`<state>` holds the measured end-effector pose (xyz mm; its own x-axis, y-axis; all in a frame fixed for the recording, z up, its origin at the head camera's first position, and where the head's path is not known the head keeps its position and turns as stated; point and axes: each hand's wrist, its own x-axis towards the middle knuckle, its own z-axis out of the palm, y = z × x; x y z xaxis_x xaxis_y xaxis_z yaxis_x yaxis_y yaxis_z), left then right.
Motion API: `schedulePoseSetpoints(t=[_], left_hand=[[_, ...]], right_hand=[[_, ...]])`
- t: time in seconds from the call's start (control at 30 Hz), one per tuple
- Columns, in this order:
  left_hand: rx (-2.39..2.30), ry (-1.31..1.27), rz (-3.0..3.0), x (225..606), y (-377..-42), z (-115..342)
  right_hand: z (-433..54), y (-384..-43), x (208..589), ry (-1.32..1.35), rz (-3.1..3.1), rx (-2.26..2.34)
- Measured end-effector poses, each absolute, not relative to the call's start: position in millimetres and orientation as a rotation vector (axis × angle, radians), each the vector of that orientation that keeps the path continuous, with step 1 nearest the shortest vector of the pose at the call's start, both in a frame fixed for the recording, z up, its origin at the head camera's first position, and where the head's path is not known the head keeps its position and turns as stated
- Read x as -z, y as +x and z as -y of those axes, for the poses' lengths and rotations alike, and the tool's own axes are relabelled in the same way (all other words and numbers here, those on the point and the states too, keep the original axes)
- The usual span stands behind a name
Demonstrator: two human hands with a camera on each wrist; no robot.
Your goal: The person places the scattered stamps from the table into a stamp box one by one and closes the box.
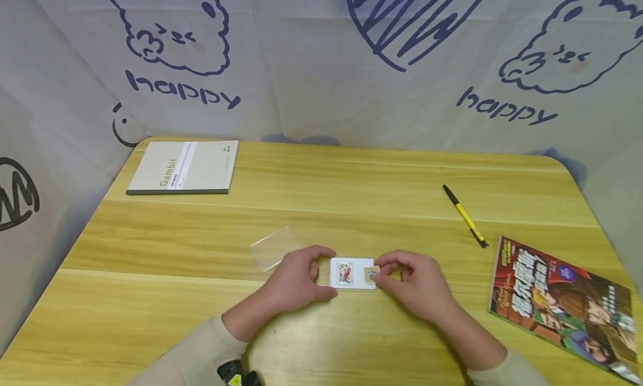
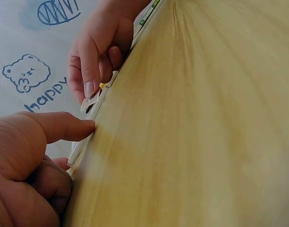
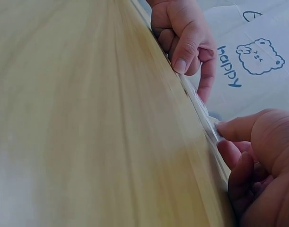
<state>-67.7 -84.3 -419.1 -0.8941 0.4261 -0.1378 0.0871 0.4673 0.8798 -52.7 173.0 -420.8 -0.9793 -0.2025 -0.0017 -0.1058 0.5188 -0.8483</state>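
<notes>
A small flat white case (image 1: pixel 359 265) lies on the wooden table in the head view. My left hand (image 1: pixel 301 279) holds it at its left end, index finger on the far edge and thumb on the near one. On the case's left half sits a colourful picture stamp (image 1: pixel 344 273). Between thumb and fingertips, my right hand (image 1: pixel 419 283) pinches a small tan stamp (image 1: pixel 370 274) over the case's right end. The left wrist view shows this stamp (image 2: pixel 89 102) tilted at those fingertips. Just behind my left hand is a clear plastic cover (image 1: pixel 273 249).
A notebook (image 1: pixel 183 167) lies at the table's back left. To the right are a yellow and black pen (image 1: pixel 465 215) and a colourful magazine (image 1: pixel 562 308). A white cloth with drawings (image 1: pixel 301 68) hangs behind the table (image 1: pixel 166 302).
</notes>
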Motion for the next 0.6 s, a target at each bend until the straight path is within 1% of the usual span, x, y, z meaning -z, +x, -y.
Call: schedulePoseSetpoints(t=[0.47, 0.6], left_hand=[[-1.395, 0.427, -2.387, 419.1, -67.8, 83.9], [-1.392, 0.427, -2.390, 419.1, -67.6, 84.0]], right_hand=[[-164.2, -56.5, 421.9, -0.196, -2.728, 1.387], [-163.5, -56.9, 423.4, -0.232, -2.730, 1.391]])
